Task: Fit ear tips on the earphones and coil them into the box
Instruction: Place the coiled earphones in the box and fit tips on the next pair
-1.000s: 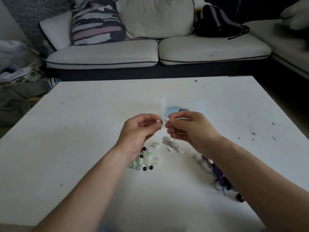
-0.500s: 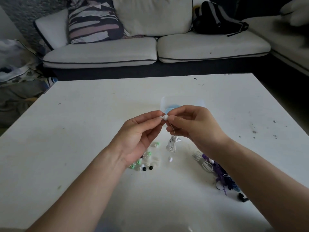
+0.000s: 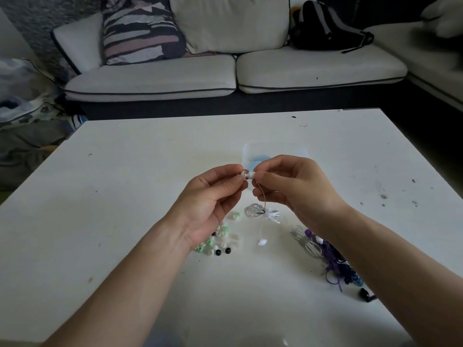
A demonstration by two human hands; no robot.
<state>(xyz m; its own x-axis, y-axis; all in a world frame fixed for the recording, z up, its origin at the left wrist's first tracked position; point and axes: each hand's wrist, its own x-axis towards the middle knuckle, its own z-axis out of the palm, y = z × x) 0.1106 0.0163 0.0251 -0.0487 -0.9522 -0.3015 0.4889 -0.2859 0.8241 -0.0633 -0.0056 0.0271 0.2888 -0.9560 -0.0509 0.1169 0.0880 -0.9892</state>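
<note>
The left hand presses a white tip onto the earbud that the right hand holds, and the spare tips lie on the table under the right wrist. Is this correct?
Not quite. In the head view the spare tips lie under the left hand, not the right wrist. The rest holds: left hand presses tip onto earbud, held by the right hand.

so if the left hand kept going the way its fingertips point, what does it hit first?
Left hand points right, so it would probably meet the white earbud pinched by the right hand, then those fingers. They look level, though depth is unclear.

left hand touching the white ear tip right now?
Touching. The head view shows the left hand pinching the white ear tip between thumb and forefinger, pressed against the earbud held by the right hand; no gap visible.
</note>
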